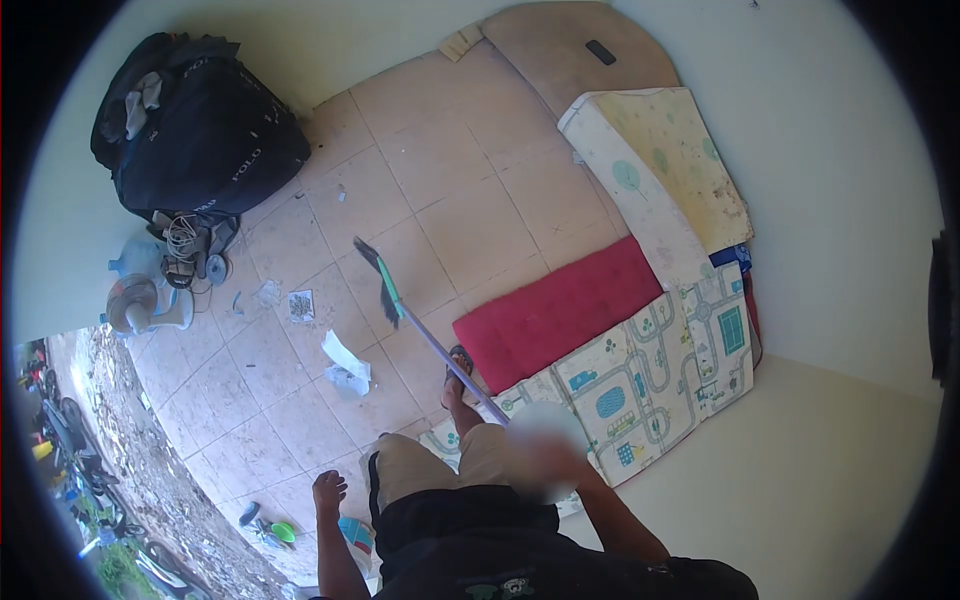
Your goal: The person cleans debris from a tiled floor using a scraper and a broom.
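Note:
A broom (445, 353) with a purple handle, a green collar and dark bristles slants across the tiled floor. Its handle runs up into my right hand (548, 462), which is blurred but closed around the upper end. The dark bristles rest on the tiles ahead of my foot. My left hand (329, 490) hangs loose at my side, fingers slightly bent and apart, holding nothing. Crumpled white paper (347, 366) lies on the floor left of the broom, with a small square of debris (300, 306) beyond it.
A red cushion (560, 312) lies on a printed play mat (640, 385) at right, near a folded mat (690, 160). A black bag (200, 130), a fan (135, 305) and cables (183, 237) stand left. A green bowl (284, 532) sits near the doorway edge.

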The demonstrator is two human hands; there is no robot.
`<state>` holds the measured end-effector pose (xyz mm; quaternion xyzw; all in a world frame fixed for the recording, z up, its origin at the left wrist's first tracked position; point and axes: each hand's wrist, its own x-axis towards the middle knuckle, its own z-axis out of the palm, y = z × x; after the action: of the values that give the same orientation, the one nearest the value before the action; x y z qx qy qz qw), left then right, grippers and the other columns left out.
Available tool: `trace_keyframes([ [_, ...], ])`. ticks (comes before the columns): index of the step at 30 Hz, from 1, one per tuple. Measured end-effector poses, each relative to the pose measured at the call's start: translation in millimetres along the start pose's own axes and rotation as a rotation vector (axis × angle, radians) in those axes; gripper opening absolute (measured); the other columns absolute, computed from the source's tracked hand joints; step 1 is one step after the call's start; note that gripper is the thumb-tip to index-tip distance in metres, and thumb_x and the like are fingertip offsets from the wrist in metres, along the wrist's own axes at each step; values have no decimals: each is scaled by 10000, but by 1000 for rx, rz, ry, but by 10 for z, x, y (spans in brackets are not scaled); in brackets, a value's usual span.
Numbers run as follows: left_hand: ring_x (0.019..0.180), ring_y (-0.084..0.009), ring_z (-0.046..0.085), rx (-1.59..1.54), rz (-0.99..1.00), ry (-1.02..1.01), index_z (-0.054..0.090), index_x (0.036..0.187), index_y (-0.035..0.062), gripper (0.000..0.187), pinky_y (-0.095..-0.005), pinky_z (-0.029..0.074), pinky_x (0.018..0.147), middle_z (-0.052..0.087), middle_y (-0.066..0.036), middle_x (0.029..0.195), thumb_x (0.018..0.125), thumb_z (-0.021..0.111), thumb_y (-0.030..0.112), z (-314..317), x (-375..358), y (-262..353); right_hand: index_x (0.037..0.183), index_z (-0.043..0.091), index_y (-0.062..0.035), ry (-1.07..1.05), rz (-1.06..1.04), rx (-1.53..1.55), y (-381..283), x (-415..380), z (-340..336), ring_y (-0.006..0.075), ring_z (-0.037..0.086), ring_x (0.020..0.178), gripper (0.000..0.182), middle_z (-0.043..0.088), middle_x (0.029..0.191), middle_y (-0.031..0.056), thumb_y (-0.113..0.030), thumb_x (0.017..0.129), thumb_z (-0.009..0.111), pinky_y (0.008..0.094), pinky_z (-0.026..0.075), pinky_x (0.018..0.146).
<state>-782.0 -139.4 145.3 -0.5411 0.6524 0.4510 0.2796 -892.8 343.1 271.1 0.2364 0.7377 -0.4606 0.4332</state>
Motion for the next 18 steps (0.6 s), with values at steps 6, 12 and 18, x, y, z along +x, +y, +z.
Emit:
trace_keyframes([
  [6, 720, -199, 627, -32, -119, 49, 566, 1166, -1, 381, -337, 481, 594, 643, -101, 906, 895, 532, 264, 19, 54, -322, 1223, 553, 37, 449, -92, -569, -493, 378, -1476, 417, 619, 926, 380, 630, 983, 283, -163, 905, 500, 469, 486, 833],
  [12, 688, -186, 625, 49, -219, -6, 571, 1151, -6, 368, -328, 473, 549, 644, -97, 871, 885, 550, 247, 307, 108, -494, 952, 596, 77, 709, 33, -681, -877, 2622, -2743, 449, 633, 896, 248, 632, 924, 319, -121, 818, 531, 492, 522, 792],
  [18, 706, -183, 629, -30, -194, 11, 585, 1126, -7, 357, -329, 480, 573, 646, -98, 877, 880, 557, 249, 695, 302, 78, 995, 588, 86, 412, -131, -762, -1414, 2712, -1957, 450, 637, 882, 281, 634, 916, 323, -136, 831, 537, 480, 533, 730],
])
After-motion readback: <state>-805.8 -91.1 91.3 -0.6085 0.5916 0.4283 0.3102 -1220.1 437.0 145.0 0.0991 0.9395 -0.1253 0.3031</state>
